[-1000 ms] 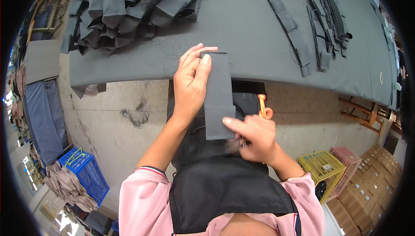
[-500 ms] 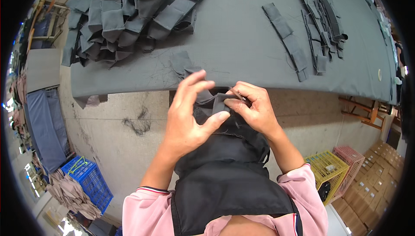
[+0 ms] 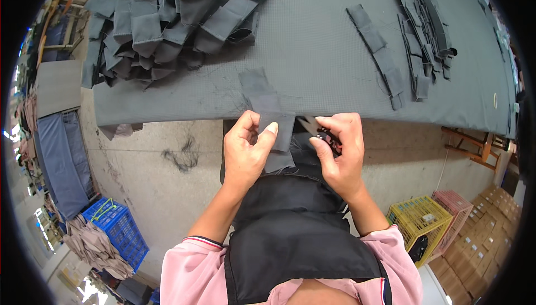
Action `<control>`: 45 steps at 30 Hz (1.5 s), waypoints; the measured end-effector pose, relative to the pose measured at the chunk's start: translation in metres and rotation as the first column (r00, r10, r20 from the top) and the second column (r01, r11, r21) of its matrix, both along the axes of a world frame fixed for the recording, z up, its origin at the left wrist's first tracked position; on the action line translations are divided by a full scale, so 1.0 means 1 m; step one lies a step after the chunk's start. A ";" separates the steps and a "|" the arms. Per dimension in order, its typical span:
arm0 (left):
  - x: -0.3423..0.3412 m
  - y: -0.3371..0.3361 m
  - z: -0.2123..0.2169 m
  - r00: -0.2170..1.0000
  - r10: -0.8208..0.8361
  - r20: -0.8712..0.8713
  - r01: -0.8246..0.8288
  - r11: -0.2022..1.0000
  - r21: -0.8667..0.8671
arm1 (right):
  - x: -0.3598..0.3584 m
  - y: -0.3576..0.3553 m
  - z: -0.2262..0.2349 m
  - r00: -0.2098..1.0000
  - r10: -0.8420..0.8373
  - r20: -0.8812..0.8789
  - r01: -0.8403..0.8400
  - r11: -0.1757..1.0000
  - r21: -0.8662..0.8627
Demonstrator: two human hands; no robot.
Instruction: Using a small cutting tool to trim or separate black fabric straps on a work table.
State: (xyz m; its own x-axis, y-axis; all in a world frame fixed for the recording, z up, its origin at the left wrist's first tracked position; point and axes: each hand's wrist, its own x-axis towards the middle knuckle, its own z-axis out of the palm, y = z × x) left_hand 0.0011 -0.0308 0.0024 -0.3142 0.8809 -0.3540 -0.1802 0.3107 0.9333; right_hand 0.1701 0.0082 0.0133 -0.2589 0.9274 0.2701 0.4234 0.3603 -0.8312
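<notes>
My left hand (image 3: 244,151) pinches a dark grey fabric strip (image 3: 278,130) between thumb and fingers at the table's front edge. The strip's far end lies on the table, and its near end hangs over my black apron. In my right hand (image 3: 345,160) is a pair of thread snips (image 3: 327,136), dark with a bit of red. Their blades point up and left, just right of the strip and apart from it. Loose threads lie around the strip's far end.
A heap of folded grey strips (image 3: 167,20) covers the table's (image 3: 318,65) far left. To the right lie a single strip (image 3: 375,53) and a small stack of strips (image 3: 427,37). On the floor stand a blue crate (image 3: 117,229), a yellow crate (image 3: 419,218) and cardboard boxes (image 3: 480,238).
The bunched strip now hangs flatter, and my left hand has closed on it from spread fingers. My right hand has moved slightly right, away from the cloth, bringing the snips' blades into view.
</notes>
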 end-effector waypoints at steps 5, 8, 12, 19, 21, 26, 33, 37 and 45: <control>0.006 0.001 0.005 0.998 -0.016 -0.068 0.017 1.000 0.011 | -0.005 0.009 -0.002 0.993 0.072 0.095 -0.091 0.972 0.218; 0.010 0.000 0.006 0.998 -0.005 -0.058 0.007 0.999 0.050 | -0.010 0.007 -0.006 0.993 0.047 0.108 -0.073 0.965 0.250; 0.005 -0.003 0.003 0.999 -0.017 -0.044 0.017 1.000 0.022 | -0.008 0.003 -0.007 0.987 0.039 0.156 -0.082 0.957 0.280; 0.008 -0.001 0.003 0.996 -0.029 -0.090 0.033 0.998 0.049 | -0.006 0.001 -0.007 0.995 0.075 0.068 -0.085 0.985 0.149; 0.008 -0.001 0.004 0.994 -0.031 -0.109 0.037 0.998 0.049 | -0.009 0.004 -0.004 0.995 0.079 0.064 -0.091 0.970 0.225; 0.010 -0.003 0.002 0.981 -0.035 -0.193 0.052 0.995 0.085 | -0.016 0.004 -0.001 0.989 0.081 0.120 -0.104 0.975 0.199; 0.010 -0.004 0.001 0.957 -0.071 -0.281 0.100 0.991 0.088 | -0.016 0.008 -0.003 0.990 0.126 0.065 -0.135 0.975 0.175; 0.011 -0.003 0.004 0.974 -0.068 -0.216 0.084 0.994 0.063 | -0.018 0.007 -0.006 0.990 0.106 0.092 -0.126 0.961 0.247; 0.000 0.000 -0.001 0.980 -0.009 0.201 0.027 0.996 -0.089 | 0.002 -0.002 -0.004 0.995 0.035 -0.093 -0.048 0.989 -0.140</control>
